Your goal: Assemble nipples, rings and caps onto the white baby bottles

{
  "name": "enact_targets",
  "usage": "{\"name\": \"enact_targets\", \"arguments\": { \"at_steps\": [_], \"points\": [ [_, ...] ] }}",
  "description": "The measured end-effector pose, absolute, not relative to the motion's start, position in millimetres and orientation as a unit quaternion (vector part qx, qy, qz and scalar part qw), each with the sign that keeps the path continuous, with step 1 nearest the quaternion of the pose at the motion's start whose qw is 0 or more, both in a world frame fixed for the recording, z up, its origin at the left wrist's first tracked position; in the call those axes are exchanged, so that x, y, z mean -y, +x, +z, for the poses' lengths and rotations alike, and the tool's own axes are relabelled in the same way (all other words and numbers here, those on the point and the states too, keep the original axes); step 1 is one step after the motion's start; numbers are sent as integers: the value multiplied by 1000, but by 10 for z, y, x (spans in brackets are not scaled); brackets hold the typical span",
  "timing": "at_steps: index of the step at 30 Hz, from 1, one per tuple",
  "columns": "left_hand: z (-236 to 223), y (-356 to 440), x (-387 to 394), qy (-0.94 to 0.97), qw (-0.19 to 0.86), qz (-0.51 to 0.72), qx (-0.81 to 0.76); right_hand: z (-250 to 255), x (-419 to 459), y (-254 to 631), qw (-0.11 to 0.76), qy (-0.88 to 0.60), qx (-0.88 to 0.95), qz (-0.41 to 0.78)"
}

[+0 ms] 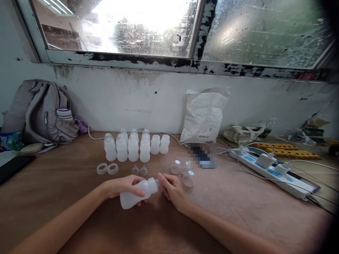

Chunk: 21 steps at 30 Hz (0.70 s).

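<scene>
Wall and window: a stained white wall is seen beneath a window whose frame is badly flaked.
Tabletop: a brown tabletop is set against the wall, its near part being left to the hands.
Held bottle: a frosted bottle is held low over the near tabletop, tilted, its collar and clear teat directed to the right.
Left hand: the left hand is wrapped around the bottle's body, thumb laid along the upper side – presumably so that the bottle is kept steady.
Right hand: the right hand is brought to the mouth end, where the teat seems to be pinched between thumb and fingers; the exact contact is too small to be made out.
Standing bottles: a cluster of capped bottles is stood upright at the back; two uncapped bottles are placed at its right end.
Loose parts: two rings, two loose teats and three clear caps are laid out by kind – probably so that each is found within easy reach.
Margins: a grey backpack is propped at left; a silver mailer is leaned on the wall, and a power strip is laid at right.
</scene>
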<state>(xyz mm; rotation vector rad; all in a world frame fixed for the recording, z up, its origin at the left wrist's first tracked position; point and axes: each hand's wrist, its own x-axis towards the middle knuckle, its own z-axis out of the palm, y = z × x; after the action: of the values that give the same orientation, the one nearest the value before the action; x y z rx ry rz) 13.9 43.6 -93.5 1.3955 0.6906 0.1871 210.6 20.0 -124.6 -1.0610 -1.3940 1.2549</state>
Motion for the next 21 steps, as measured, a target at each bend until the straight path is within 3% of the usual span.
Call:
{"name": "enact_targets", "arguments": {
  "at_steps": [3, 5, 10, 14, 21],
  "points": [
    [-867, 200, -385, 717, 563, 144, -386, -1268, -251, 2123, 473, -443, 544, 532],
    [-854, 255, -339, 728, 532, 178, -395, -1242, -265, 2142, 481, -434, 541, 537],
    [-927, 353, -194, 568, 731, 194, -325, -1029, -200, 2190, 501, -301, 529, 616],
    [-1024, 401, -81, 444, 849, 178, -224, -862, -115, 2214, 401, -238, 534, 706],
    [-1032, 537, 40, 294, 941, 154, -63, -720, -23, 2101, 358, -176, 517, 758]
  ]
}}
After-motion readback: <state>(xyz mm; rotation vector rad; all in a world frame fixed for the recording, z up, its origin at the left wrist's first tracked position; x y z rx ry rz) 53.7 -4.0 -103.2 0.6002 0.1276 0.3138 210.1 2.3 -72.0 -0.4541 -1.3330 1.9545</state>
